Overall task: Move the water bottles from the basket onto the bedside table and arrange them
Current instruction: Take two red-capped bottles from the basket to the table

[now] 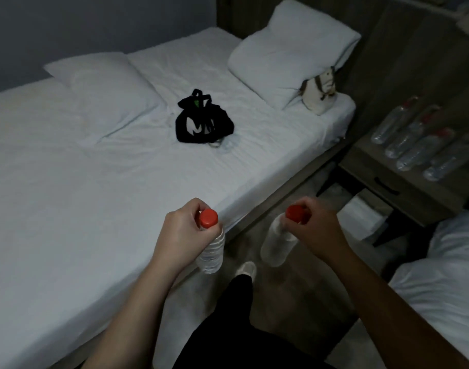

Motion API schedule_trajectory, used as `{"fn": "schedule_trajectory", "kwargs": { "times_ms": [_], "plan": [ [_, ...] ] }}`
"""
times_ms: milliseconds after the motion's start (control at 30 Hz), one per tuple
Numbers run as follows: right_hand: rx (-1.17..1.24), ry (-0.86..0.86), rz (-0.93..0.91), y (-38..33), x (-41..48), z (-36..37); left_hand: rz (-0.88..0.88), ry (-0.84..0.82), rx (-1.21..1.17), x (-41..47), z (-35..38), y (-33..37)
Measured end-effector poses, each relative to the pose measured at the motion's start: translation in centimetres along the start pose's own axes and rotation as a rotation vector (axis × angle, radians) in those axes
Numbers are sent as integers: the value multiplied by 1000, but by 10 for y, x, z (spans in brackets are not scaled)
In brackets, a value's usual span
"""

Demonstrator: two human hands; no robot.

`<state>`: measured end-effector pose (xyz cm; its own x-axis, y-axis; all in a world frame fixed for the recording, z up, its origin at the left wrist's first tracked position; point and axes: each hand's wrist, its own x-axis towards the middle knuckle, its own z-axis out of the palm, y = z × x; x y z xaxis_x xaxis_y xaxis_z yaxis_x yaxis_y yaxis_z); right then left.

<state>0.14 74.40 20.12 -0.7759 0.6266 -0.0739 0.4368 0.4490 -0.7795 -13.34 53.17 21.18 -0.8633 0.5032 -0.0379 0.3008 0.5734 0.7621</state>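
The bed (68, 195) lay to my left, and the bench (366, 166) ahead on my right carried a row of bottles (414, 147). My left hand (180, 230) gripped the left bottle (212, 251) by the neck, and my right hand (316, 225) gripped the right bottle (276, 246). I judged it best to lay both parallel beside that row.

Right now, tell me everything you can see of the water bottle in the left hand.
It is a clear, ribbed plastic water bottle with a round red cap, cap on. It hangs roughly upright, cap up, in the air above the near edge of the white bed. The left hand grips it by the neck just below the cap; nothing else touches it. Its fill level is unclear.
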Motion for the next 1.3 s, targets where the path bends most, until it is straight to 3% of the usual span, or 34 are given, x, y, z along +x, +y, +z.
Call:
{"fn": "schedule_trajectory", "kwargs": {
  "times_ms": [267,600,967,1300],
  "plan": [
    [4,88,179,37,104,-51,112,-195,-89,137,57,63],
    [39,362,293,76,185,-123,271,-328,-40,268,133,139],
    [133,425,433,172,214,-212,460,-440,-31,306,266,228],
    [101,294,415,274,244,-354,278,-400,-100,295,389,334]
  ]
}}
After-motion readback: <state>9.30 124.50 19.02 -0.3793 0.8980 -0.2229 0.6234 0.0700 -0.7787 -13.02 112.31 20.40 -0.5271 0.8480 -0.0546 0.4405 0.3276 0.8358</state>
